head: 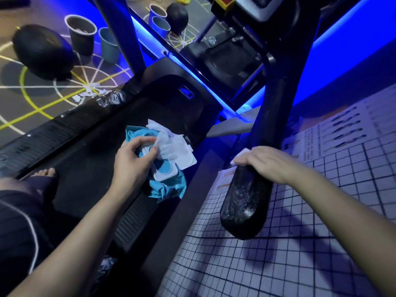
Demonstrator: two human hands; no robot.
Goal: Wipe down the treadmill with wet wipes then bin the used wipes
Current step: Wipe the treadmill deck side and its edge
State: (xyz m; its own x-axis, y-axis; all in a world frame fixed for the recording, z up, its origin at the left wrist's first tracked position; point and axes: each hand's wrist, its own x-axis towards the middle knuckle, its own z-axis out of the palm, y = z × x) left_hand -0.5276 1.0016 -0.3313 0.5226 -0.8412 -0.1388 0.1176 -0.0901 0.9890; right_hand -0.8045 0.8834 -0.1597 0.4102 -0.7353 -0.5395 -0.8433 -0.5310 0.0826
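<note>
My left hand [134, 156] grips a blue pack of wet wipes [166, 168] above the black treadmill belt [85, 168]. The pack's white lid is flipped open and a white wipe [159, 130] sticks up out of it. My right hand [270, 161] lies flat on the treadmill's right handrail [244, 206], pressing a white wipe [241, 154] against it; only the wipe's edge shows beyond my fingers. The handrail is black and glossy, with wet streaks near its rounded end.
Used wipes [90, 92] lie crumpled on the floor left of the treadmill. Two bins [82, 37] and a black ball [41, 51] stand further back left. A mirror with blue strip lighting [192, 73] runs ahead. A tiled wall [300, 243] is on the right. My bare foot [46, 173] is on the left side rail.
</note>
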